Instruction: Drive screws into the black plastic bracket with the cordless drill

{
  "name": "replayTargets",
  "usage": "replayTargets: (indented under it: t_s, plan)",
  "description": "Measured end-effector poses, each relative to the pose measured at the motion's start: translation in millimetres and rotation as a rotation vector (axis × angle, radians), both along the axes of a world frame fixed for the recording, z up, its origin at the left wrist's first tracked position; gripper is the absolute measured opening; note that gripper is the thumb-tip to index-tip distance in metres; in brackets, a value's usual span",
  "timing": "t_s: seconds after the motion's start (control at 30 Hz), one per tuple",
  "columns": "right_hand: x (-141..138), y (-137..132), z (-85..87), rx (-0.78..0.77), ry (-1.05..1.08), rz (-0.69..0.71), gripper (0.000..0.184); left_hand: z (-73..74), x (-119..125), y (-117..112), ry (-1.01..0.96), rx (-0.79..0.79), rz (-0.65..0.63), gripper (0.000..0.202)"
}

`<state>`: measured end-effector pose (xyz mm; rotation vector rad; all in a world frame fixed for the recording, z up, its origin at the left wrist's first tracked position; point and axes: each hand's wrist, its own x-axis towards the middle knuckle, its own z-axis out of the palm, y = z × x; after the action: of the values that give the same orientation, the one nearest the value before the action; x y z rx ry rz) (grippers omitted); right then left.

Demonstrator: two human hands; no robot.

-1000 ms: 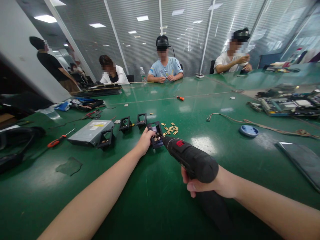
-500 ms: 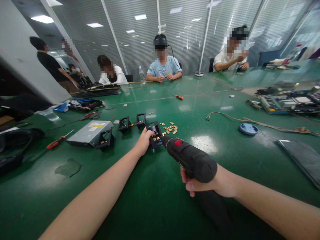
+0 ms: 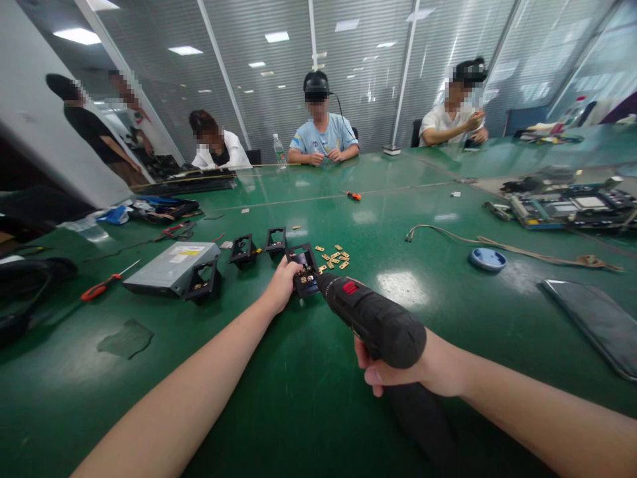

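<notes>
My left hand (image 3: pixel 283 284) grips the left side of a black plastic frame (image 3: pixel 309 287) with small brass-coloured parts inside it. In my right hand (image 3: pixel 383 372) is a black cordless drill (image 3: pixel 373 315) with a red switch on top. The drill's front end points at the frame's right side; whether its tip touches cannot be made out. Several small brass plates (image 3: pixel 342 255) lie loose just beyond the frame. Three similar black frames stand to the left: one (image 3: pixel 276 241) close by, another (image 3: pixel 243 249) beside it, and a third (image 3: pixel 203 281) against a grey metal drive (image 3: pixel 172 265).
An orange screwdriver (image 3: pixel 99 287) lies at left, a second one (image 3: pixel 353 196) farther back. On the right are a blue round lid (image 3: pixel 488 259), a cable (image 3: pixel 497 243), a phone-like slab (image 3: pixel 592 325) and circuit boards (image 3: pixel 572 202). Several people sit across the green table (image 3: pixel 279 411).
The view has shifted slightly, so most things sit a little farther left. Both hands keep their hold, and the drill stays at the frame.
</notes>
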<state>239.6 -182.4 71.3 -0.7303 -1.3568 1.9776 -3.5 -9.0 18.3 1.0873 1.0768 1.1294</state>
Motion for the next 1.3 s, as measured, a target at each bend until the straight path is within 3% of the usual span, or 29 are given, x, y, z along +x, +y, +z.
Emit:
replayTargets:
  t_s: [0.3,0.97,1.3]
  plan:
    - [-1.1,1.1,-4.4,0.019,0.003,0.009,0.081,-3.5,-0.7,2.9,0.001,0.010,0.007,0.039]
    - [-0.5,2.1,-4.6,0.005,0.018,0.004,0.054,-0.7,0.2,1.6,-0.010,0.018,0.009,0.039]
    - [-2.3,1.8,-1.3,0.001,0.021,-0.005,0.065,-0.9,0.3,1.5,0.011,0.027,0.011,0.036]
